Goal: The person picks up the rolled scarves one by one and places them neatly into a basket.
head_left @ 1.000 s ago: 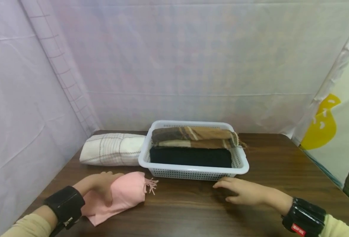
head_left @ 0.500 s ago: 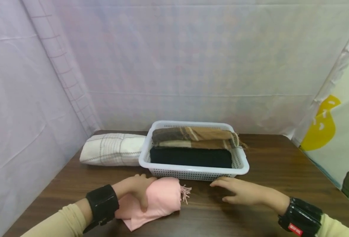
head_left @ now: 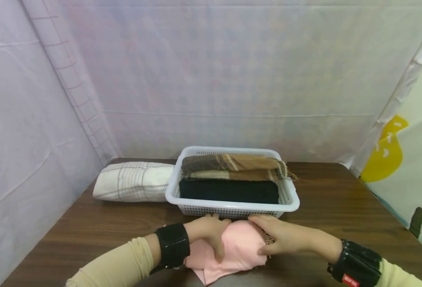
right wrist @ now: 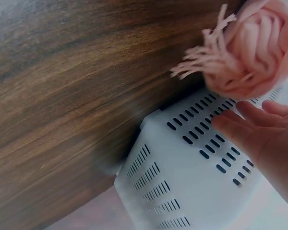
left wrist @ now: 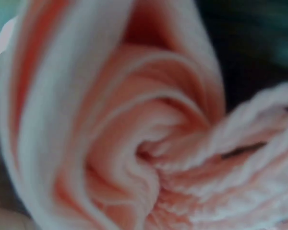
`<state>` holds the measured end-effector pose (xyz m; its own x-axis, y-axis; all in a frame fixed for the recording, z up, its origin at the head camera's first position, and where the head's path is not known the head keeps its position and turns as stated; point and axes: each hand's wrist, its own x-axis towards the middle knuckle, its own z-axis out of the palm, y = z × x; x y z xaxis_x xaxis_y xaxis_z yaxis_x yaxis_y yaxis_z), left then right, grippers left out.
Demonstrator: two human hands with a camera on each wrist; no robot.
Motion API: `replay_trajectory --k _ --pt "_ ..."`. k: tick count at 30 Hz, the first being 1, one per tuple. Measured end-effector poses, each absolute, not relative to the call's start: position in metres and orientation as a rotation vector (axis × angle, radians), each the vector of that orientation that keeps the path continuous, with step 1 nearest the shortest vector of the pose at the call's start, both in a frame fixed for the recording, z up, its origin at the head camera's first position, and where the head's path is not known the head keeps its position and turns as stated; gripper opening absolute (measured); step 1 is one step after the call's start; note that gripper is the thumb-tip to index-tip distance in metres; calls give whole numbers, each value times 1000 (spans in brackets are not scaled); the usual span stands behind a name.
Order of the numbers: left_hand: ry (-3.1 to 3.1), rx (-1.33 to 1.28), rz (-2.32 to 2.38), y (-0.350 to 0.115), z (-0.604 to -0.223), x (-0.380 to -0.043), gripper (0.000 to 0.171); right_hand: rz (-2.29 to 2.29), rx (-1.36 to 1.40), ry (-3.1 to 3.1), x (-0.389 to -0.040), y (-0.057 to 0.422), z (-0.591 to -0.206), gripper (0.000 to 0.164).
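A rolled pink scarf (head_left: 241,245) with a fringed end lies on the table in front of the white basket (head_left: 228,205). My left hand (head_left: 209,235) grips the roll from above, thumb on the near side and fingers over the far side. At the fringed end is my right hand (head_left: 289,237), its fingers extended along the far side and its thumb beside the near edge. The left wrist view is filled by the scarf's coiled end (left wrist: 120,115) and twisted fringe. In the right wrist view, fingertips (right wrist: 225,124) reach between the basket's slotted wall and the roll.
Inside the basket lie a brown plaid rolled scarf (head_left: 232,161), its fringe over the right rim, and a black folded cloth (head_left: 228,191). A white checked cloth (head_left: 133,181) rests left of the basket. White curtains (head_left: 232,79) hang behind the brown table (head_left: 325,199).
My left hand has slid the pink scarf rightward across the table, from the left side to in front of the basket. Its fringed end now meets my right hand, which has barely moved.
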<state>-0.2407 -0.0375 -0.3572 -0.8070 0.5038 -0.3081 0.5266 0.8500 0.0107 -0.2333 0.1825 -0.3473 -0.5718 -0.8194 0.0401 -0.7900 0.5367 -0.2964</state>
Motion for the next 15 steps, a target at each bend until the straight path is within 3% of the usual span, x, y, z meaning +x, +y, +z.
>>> replay_trajectory --k 6,15 --pt "2749 808 -106 -12 -358 -240 69 -426 -1388 2651 -233 184 -353 75" --pt "2784 924 -37 -29 -368 -241 86 -338 -1506 2636 -243 176 -368 79"
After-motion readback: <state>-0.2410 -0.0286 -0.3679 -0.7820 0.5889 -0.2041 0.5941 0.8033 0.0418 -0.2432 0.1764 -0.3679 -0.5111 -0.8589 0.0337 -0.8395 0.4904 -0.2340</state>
